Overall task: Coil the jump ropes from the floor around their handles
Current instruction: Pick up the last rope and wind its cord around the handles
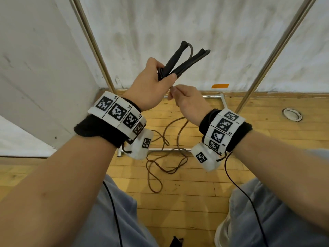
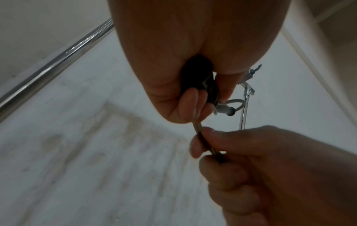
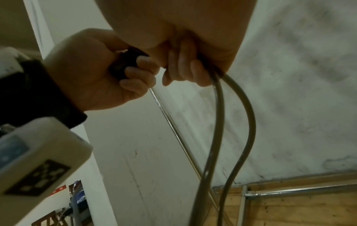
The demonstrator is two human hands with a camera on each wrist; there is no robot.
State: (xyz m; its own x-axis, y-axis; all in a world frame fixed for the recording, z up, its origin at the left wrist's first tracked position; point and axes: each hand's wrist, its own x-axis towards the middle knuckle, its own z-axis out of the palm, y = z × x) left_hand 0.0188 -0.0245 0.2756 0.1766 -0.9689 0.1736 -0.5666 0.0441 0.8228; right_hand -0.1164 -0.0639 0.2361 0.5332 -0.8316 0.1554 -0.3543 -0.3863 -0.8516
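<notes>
Left hand (image 1: 151,86) grips handles (image 1: 178,59); right hand (image 1: 190,100) pinches rope (image 1: 160,157) trailing onto wooden floor (image 1: 195,202); white walls (image 1: 178,24).

We count two black handles (image 1: 175,58), one rope (image 1: 160,157), two hands (image 1: 149,86), two wrist bands (image 1: 115,113), one orange tape strip (image 1: 220,85), one floor fitting (image 1: 292,114).

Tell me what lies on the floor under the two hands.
Loose loops of the jump rope lie tangled on the wooden floor, crossing a metal bar. The wrist cameras cover part of the tangle.
</notes>
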